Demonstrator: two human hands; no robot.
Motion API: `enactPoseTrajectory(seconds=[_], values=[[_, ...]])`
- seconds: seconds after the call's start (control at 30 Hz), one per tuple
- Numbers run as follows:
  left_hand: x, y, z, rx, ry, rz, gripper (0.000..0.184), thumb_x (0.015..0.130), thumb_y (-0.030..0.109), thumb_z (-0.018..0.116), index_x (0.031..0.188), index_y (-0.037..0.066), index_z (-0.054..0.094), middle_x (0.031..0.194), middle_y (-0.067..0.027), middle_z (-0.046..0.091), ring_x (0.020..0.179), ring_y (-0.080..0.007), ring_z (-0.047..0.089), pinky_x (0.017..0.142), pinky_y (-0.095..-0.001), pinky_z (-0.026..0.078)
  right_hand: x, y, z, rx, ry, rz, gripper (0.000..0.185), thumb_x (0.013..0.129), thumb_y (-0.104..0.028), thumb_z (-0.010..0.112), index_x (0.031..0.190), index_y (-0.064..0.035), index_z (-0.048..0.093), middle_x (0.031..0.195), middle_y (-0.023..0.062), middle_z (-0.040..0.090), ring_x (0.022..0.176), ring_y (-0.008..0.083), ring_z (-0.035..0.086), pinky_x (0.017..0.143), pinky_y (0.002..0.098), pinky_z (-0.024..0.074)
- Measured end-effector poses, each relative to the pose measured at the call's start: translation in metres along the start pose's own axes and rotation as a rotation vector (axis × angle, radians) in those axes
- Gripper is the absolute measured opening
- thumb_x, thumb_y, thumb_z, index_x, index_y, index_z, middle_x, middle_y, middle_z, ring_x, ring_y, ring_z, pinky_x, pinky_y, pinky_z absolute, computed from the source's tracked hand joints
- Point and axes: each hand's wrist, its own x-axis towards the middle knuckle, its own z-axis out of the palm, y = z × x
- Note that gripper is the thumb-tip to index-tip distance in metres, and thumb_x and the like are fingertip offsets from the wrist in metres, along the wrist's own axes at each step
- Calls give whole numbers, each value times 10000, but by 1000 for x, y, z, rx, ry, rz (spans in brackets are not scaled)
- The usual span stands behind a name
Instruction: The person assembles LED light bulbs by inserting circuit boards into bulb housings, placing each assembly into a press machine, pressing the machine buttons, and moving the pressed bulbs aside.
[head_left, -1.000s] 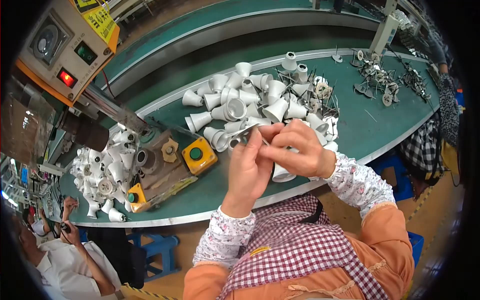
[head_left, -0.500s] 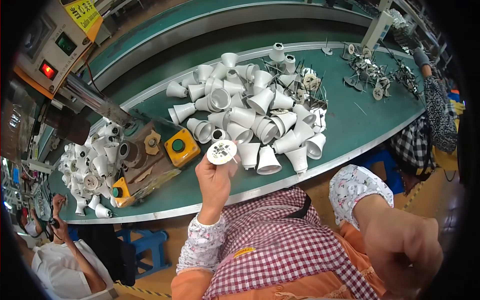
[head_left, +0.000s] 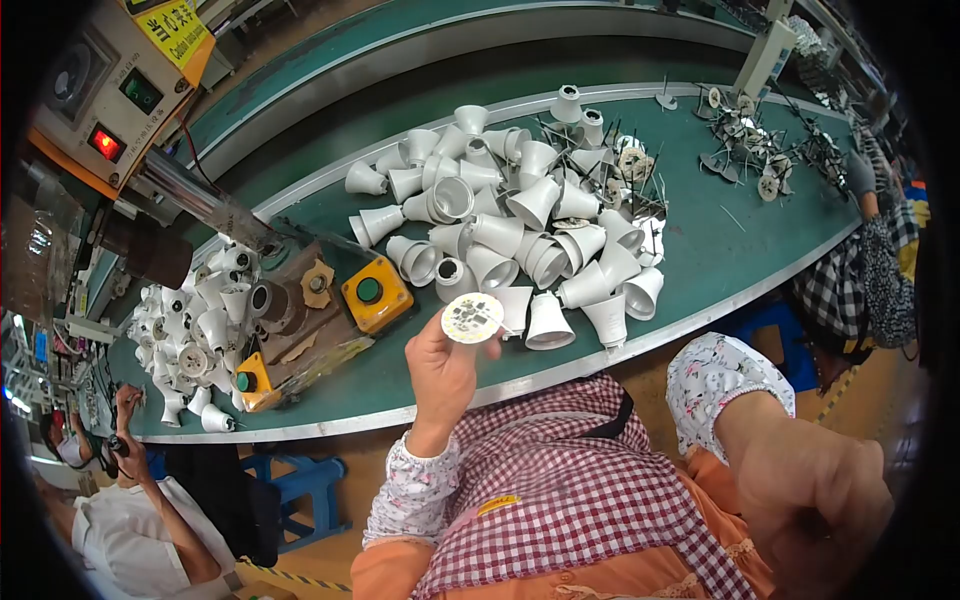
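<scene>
My left hand (head_left: pixel 441 375) is closed on a round white LED board (head_left: pixel 473 318), gripping it from below with its component face up. A thin wire or pin seems to stick out at the board's right side. Just beyond it, white cone-shaped lamp housings (head_left: pixel 548 322) lie in a heap on the green bench. My right hand (head_left: pixel 805 470) is close to the camera at the lower right, away from the bench. Its fingers are curled together, and whatever is between them is hidden.
On the left stands a press machine (head_left: pixel 118 115) with a lit red switch. Two yellow boxes with green buttons (head_left: pixel 377 295) flank its fixture. More housings (head_left: pixel 190 330) are piled beyond. Wired boards (head_left: pixel 745 145) lie at the far right, near a co-worker's gloved hand (head_left: pixel 858 173). Another person (head_left: pixel 140 530) sits left.
The whole view has shifted slightly to the right. My left hand has lowered a little with the LED board, which has turned slightly. My right hand stays nearly in place.
</scene>
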Motion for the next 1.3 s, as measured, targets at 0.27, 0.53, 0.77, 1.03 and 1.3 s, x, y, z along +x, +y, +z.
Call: enactPoseTrajectory(seconds=[0.27,0.53,0.77,1.03,1.3], values=[[-2,0,-4,-82,-17,-92,274,973,194,517,1118,-30,581,865,-106,646,636,-68,448,576,-208,355,-9,18,6,5,-135,16,245,886,-15,554,1114,40,624,1169,108,621,1101,151,575,1000,268,417],[7,11,-6,-186,56,-120,219,956,151,539,1048,-23,637,824,-44,653,651,-49,499,585,-189,389,-22,29,-12,-246,-442,323,319,942,-188,479,1210,-45,576,1168,150,591,1043,233,581,931,294,442],[6,9,-18,-176,11,-56,246,951,176,562,1099,-7,633,840,-39,656,663,-53,495,577,-192,381,-102,84,-9,-396,-719,1161,421,808,-97,643,1213,-14,561,1009,124,645,874,216,635,779,307,503],[4,4,-19,-136,-37,16,246,938,148,579,1111,-24,614,866,-44,635,644,-64,458,556,-196,349,-129,92,-14,-305,-625,1481,236,814,-62,652,1042,1,652,953,131,663,842,223,652,744,301,509],[1,12,-9,326,135,132,146,886,51,625,1010,-25,641,772,-32,618,663,-90,525,609,-224,423,-126,88,-5,-536,-846,725,118,728,-65,711,797,-37,620,776,29,587,741,198,590,683,318,463]])
